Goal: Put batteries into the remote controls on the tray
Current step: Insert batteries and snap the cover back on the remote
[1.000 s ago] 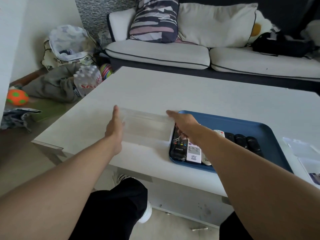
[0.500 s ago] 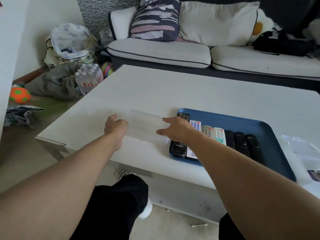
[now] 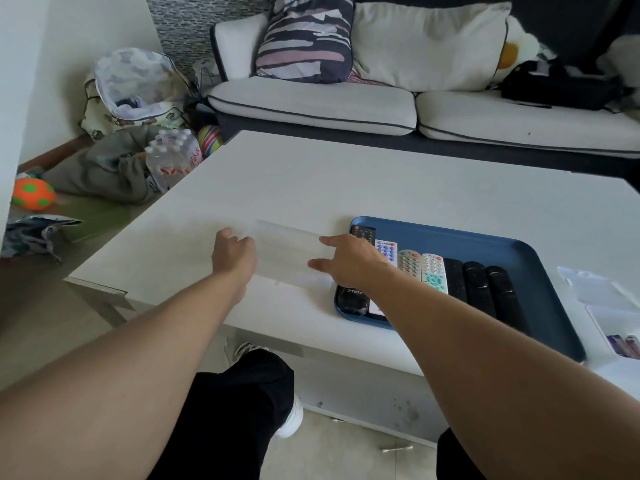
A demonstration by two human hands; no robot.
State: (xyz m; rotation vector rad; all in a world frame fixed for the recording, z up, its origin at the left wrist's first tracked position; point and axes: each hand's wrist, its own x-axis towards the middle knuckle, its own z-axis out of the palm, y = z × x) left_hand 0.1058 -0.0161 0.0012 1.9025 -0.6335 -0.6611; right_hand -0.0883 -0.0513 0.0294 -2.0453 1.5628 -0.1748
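Here we begin at the far left, where an orange ball with green spots (image 3: 33,194) lies on the floor beside a shrink-wrapped pack of water bottles (image 3: 172,157). On the white bench (image 3: 346,181) our left hand (image 3: 234,255) curls its fingers round the left edge of a clear, shallow plastic lid or box (image 3: 289,252); whether it is lid or box we cannot tell. Our right hand (image 3: 348,263) touches its right edge with fingers spread and fairly straight. Just beside it sits the blue rectangular plastic tray (image 3: 540,268), holding the row of remote controls (image 3: 433,271), light ones to the left and black ones to the right. At the far right edge lies a clear packet (image 3: 623,342) that may hold the batteries.

We judge this step as preparation: setting the clear piece aside, no remote yet opened. The next move calls for letting go, picking one remote and sliding off its back cover.
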